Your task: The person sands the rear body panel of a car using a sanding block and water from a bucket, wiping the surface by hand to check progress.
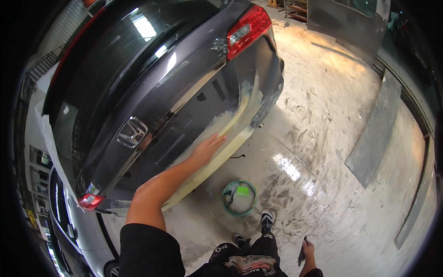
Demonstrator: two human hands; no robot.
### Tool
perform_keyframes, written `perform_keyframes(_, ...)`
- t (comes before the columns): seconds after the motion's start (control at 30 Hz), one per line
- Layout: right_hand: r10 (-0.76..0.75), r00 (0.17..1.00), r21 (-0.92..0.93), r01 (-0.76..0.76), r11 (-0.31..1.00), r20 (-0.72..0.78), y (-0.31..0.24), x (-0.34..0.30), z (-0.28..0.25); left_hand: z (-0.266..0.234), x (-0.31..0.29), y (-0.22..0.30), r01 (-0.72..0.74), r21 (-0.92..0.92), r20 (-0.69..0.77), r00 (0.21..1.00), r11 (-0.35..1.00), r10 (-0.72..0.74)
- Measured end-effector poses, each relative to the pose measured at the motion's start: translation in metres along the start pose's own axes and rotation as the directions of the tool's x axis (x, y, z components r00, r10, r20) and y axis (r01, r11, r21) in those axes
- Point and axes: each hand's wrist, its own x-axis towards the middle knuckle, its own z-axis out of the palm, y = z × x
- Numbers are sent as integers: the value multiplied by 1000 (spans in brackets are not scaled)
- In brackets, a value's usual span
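Note:
My left hand (208,148) lies flat on the rear bumper (237,127) of a dark grey car, fingers stretched out. Pale yellow filler covers the bumper under and around it, with dull grey sanded edges. Down at my right side, my right hand (309,251) is closed around a dark, flat object (302,255), whose kind I cannot make out. Above the bumper are the dark tailgate, its chrome emblem (132,132) and a red tail light (249,32).
A round green-rimmed tub (255,203) with a bright green piece (242,190) inside stands on the floor by my feet. A long grey mat (376,129) lies to the right. A loose car door (346,27) stands far right; a silver car (85,231) is at left. Dark smears mark the pale floor.

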Motion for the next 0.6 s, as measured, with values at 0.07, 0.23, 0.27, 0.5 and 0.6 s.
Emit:
perform_keyframes(0.07,-102,994,94,105,990,-37,-67,46,-15,4,-42,17,41,-69,35,999,997,-39)
perform_keyframes(0.23,-381,923,279,378,883,-48,-235,78,-40,33,-151,88,316,-297,100,949,901,-300)
perform_keyframes(0.27,-421,906,268,418,868,-49,-257,75,-40,29,-165,94,371,-352,133,929,859,-346)
perform_keyframes(0.5,-565,784,313,485,817,259,-308,64,61,69,-240,184,573,-459,96,792,679,-603)
perform_keyframes(0.6,-582,731,86,594,800,356,-307,58,119,93,-267,223,648,-458,-11,680,608,-733)
